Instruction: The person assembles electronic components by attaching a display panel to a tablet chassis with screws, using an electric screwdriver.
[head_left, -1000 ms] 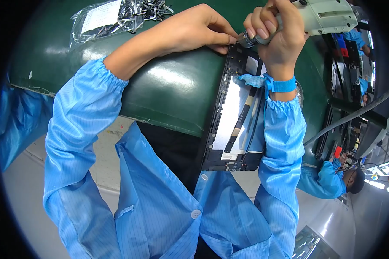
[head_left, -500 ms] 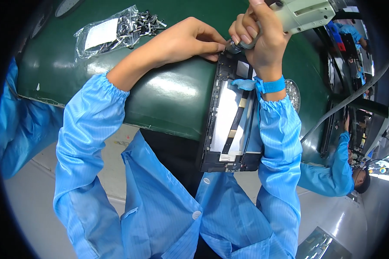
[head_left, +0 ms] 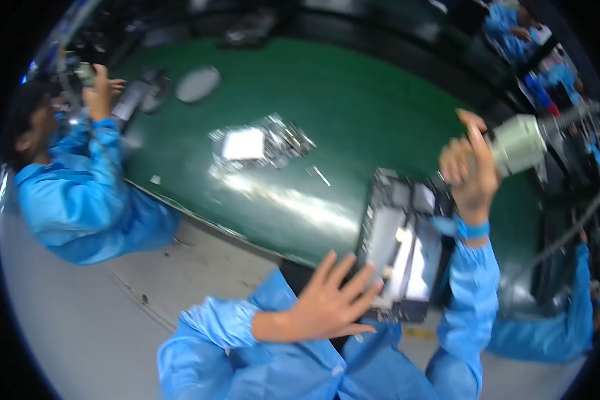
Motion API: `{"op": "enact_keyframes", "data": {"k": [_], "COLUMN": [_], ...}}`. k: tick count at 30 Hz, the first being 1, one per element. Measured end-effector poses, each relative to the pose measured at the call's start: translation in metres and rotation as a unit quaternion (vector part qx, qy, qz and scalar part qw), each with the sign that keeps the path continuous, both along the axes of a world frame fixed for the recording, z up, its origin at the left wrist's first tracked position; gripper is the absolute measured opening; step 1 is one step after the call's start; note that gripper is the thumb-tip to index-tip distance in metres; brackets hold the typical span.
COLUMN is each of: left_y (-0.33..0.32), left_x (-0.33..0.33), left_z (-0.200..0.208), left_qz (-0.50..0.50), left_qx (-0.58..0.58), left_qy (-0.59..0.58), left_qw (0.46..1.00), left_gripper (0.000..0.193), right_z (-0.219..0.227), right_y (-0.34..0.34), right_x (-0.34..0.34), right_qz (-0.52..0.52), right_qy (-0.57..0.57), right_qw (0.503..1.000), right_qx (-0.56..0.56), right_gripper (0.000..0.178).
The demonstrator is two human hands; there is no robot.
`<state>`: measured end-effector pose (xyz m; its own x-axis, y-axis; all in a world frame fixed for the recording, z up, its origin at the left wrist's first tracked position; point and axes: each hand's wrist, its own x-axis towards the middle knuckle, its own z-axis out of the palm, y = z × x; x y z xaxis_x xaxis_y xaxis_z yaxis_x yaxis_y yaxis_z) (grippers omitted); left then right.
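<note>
Over the near left part of a flat black device point(head_left: 403, 247), an open left hand point(head_left: 330, 300) — back upward, fingers spread and slanting away to the right, nothing gripped. Touching or just above: cannot tell through the blur. Near the far right corner of the device, a right hand point(head_left: 470, 165) wrapped around a pale green power tool point(head_left: 519, 143), with tip end to the left and cable point(head_left: 560, 123) end to the right; contact between tip and device unclear.

Lying across the near edge of a green table point(head_left: 340, 80), inner side up, with long axis running almost straight away from the body — far short end on the tabletop, near short end out past the edge, above a blue coat point(head_left: 273, 373). Inside, along that same axis, silvery sheets point(head_left: 382, 237).

On the right wrist, a blue band point(head_left: 473, 231). To the left of the device, a thin white stick point(head_left: 321, 175), then small dark parts point(head_left: 292, 140) beside a clear bag with a white label point(head_left: 243, 143). Farther left, a grey disc point(head_left: 198, 84) and a co-worker point(head_left: 80, 213) in blue.
</note>
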<state>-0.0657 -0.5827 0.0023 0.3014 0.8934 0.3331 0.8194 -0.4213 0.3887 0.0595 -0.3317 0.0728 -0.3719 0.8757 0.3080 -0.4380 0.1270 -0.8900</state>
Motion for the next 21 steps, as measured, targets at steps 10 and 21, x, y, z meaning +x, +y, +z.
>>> {"op": "enact_keyframes", "data": {"k": [10,21], "left_y": [0.104,0.408], "left_x": [-0.032,-0.116], "left_z": [0.010,-0.017], "left_qz": [0.008,0.046], "left_qx": [0.001,0.136], "left_qy": [0.019,0.081], "left_qw": [1.000,0.986], "left_gripper": [0.066,0.058], "right_z": [-0.001,-0.032], "right_y": [0.005,0.038], "right_x": [0.096,0.147], "right_qz": [-0.116,-0.194], "right_qy": [0.027,0.038], "right_qw": [0.992,0.980], "right_qx": [0.031,0.008], "right_gripper": [0.024,0.019]}}
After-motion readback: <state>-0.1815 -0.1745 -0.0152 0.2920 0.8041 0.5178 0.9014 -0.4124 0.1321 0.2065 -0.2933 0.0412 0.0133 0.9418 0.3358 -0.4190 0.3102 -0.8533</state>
